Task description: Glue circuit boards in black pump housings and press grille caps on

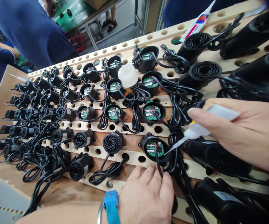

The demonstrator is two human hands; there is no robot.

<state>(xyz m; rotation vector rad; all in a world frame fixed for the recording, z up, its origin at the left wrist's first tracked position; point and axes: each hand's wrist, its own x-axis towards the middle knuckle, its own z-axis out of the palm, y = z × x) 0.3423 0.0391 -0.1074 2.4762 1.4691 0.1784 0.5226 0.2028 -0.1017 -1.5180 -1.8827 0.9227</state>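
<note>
My right hand (246, 133) is closed around a translucent white glue tube (197, 129). The tube's thin nozzle points down and left, its tip at the edge of a green circuit board (154, 147) inside an open round black housing (146, 141). My left hand (146, 193), with a blue wrist strap, rests just in front of that housing. Its fingers are closed on the black cable (157, 160) that rises out of the board; the fingertips partly cover the housing's near side. Red and white wires show on the board.
Rows of similar black housings, some with slotted covers (113, 142), stand on a perforated wooden rack (90, 124) among coiled cables. A white cup (128, 75) sits between housings. Another glue tube (197, 25) lies at the far edge. People in blue (38, 34) are beyond the rack.
</note>
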